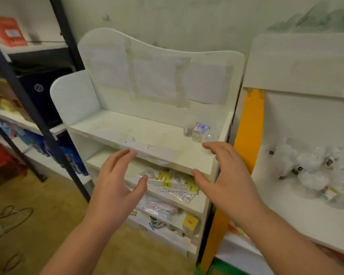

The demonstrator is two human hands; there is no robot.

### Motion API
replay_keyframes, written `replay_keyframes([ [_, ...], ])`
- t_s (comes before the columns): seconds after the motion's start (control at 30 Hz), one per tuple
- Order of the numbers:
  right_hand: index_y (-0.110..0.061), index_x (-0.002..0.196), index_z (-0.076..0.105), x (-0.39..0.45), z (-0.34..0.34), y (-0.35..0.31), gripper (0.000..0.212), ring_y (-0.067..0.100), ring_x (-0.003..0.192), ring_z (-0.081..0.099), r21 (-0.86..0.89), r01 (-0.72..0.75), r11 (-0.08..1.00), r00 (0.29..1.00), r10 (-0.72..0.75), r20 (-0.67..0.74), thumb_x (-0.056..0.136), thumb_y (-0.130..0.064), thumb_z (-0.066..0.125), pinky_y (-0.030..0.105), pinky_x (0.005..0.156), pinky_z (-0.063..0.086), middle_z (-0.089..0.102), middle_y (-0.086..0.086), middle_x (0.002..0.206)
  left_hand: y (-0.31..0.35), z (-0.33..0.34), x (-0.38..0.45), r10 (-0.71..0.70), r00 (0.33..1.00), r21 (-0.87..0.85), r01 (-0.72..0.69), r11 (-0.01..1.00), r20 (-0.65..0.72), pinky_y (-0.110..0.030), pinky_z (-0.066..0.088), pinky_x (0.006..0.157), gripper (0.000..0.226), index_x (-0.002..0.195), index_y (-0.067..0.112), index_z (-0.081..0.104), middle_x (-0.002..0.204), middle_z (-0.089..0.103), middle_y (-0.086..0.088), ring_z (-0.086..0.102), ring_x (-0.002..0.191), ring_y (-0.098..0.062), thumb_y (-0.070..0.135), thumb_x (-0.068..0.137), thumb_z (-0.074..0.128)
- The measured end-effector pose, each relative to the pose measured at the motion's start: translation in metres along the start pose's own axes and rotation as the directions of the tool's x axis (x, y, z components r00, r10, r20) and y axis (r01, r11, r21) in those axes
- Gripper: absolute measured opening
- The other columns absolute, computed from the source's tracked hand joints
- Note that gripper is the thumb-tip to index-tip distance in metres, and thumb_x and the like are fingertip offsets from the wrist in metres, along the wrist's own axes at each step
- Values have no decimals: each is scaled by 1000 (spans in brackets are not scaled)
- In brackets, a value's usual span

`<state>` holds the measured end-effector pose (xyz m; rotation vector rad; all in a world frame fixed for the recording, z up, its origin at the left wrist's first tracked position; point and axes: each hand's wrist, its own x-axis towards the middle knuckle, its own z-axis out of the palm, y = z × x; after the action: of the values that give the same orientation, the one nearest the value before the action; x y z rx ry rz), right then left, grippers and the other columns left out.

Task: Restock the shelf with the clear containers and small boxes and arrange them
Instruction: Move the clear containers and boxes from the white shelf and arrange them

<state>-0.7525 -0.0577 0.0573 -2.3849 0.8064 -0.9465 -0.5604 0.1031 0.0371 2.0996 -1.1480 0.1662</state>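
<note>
A white shelf unit (127,133) stands in front of me. On the right end of its top shelf sit a few clear containers (189,127) and a small blue-and-white box (201,129). My left hand (117,183) hovers open in front of the top shelf's front edge, palm turned right. My right hand (224,175) is open too, fingers spread, its fingertips near the shelf's right front corner just below the containers. Neither hand holds anything.
The lower shelves hold flat clear packets with yellow labels (173,183), pink items and a yellow box (190,222). A second white unit on the right carries several clear round containers (322,173). A dark metal rack (28,100) stands at left. Cables lie on the floor (10,217).
</note>
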Motion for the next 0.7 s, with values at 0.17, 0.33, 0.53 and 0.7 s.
replay_keyframes([
  [0.17,-39,135,42,16,29,-8,58,-5,124,38,-47,-88,995,996,88,14,84,-44,68,9,98,28,42,-24,131,-27,3,33,18,999,-92,-14,996,43,-34,38,108,63,142,40,39,145,32,24,34,134,-3,45,85,65],
  [0.33,-40,136,42,41,53,1,57,-4,125,38,-50,-131,990,991,131,-4,85,-44,67,15,103,31,41,-23,132,-47,14,71,62,997,-133,-56,990,43,-43,47,102,61,141,38,41,144,32,25,35,135,-4,41,86,66],
  [0.53,-39,135,42,97,89,14,55,0,126,39,-14,-148,989,988,147,-45,85,-44,66,17,99,32,41,-21,134,-76,22,133,100,994,-119,-94,988,52,-45,54,92,61,140,41,40,141,30,30,37,132,-4,39,86,67],
  [0.7,-38,135,43,135,111,23,54,-1,122,38,2,-187,982,981,186,-59,86,-41,67,14,96,29,41,-22,133,-93,31,189,150,988,-101,-145,984,46,-44,47,102,61,140,40,41,137,33,28,40,129,-6,37,85,69],
])
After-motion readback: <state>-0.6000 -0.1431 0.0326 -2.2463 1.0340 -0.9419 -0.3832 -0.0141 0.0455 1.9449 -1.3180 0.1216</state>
